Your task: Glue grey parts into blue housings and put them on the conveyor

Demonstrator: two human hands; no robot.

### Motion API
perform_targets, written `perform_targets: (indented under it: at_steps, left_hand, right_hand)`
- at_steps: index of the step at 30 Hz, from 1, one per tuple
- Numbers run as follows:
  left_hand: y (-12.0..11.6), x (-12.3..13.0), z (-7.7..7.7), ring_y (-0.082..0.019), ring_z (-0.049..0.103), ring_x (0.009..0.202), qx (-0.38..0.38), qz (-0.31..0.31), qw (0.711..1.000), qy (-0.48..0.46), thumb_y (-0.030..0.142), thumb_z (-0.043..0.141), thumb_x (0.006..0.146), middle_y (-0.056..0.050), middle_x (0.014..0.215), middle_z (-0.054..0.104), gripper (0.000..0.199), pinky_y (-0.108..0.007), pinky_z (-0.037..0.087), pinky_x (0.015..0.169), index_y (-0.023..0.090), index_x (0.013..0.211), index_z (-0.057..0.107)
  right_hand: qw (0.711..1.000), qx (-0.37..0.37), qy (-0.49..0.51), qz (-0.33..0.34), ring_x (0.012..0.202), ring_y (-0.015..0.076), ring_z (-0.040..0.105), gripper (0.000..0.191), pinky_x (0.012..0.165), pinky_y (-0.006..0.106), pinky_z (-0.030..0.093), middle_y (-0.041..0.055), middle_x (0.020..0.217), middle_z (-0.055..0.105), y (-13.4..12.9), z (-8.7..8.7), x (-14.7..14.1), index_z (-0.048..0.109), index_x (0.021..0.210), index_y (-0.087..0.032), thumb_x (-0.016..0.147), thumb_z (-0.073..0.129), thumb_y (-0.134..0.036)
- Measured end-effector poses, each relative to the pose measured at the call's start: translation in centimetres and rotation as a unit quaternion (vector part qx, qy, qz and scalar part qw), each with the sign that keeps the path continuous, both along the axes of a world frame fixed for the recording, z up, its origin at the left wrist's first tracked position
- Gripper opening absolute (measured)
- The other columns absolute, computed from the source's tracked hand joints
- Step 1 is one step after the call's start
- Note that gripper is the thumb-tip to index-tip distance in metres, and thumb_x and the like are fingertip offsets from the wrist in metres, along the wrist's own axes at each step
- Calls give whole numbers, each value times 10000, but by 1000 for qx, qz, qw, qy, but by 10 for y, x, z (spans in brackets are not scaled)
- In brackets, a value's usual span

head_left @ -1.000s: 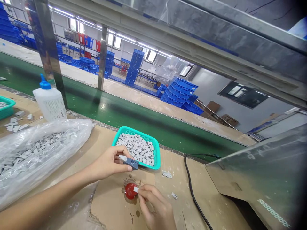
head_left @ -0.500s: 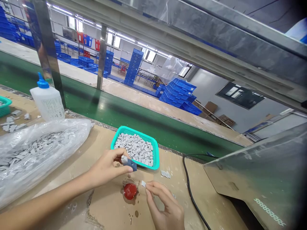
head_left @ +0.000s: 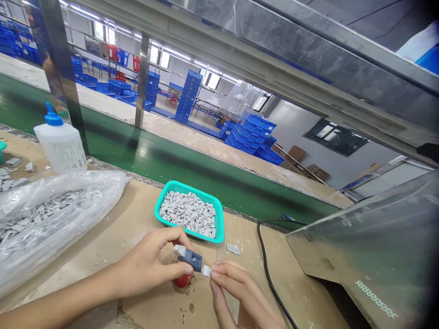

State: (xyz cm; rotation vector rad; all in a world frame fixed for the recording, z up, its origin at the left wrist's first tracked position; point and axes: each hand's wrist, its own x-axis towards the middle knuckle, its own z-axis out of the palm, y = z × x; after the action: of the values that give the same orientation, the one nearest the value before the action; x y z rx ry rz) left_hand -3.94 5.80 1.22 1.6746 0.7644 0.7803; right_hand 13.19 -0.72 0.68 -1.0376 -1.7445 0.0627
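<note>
My left hand (head_left: pixel 161 258) grips a dark blue-grey plastic block (head_left: pixel 191 260) between thumb and fingers. A light grey piece (head_left: pixel 179 250) sits at the block's left end. In my right hand (head_left: pixel 236 288) a small light grey plastic piece (head_left: pixel 206 271) is pinched between thumb and forefinger, close to the block's right end; whether they touch I cannot tell. Below the left hand is a red round cap-like dish (head_left: pixel 181 281), partly covered by the thumb, with wet spots around it. A turquoise basket (head_left: pixel 220 228) full of small grey pieces (head_left: pixel 188 212) stands just beyond the hands.
A clear plastic bag (head_left: pixel 103 201) of grey pieces lies at left, with a white bottle (head_left: pixel 63 146) with blue spout behind it. Several joined grey pieces (head_left: pixel 233 249) lie right of the basket. A black cable (head_left: pixel 265 260) runs beside a metal panel (head_left: pixel 370 246). A green conveyor belt (head_left: pixel 171 160) crosses behind.
The left hand has brought the block down and right, over part of the red dish. The right hand's grey piece is now close to the block's end. The view has shifted slightly.
</note>
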Motion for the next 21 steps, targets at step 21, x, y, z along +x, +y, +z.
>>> perform_targets:
  at_steps: [21]
  left_hand:
    - [-5,0,-1,-136,539,787,-4,-2,999,35,246,569,702,15,774,612,88,-242,388,744,179,749,538]
  right_hand:
    - [992,-123,34,17,793,181,596,252,663,279,518,61,854,605,5,-9,0,629,863,-217,715,544,-31]
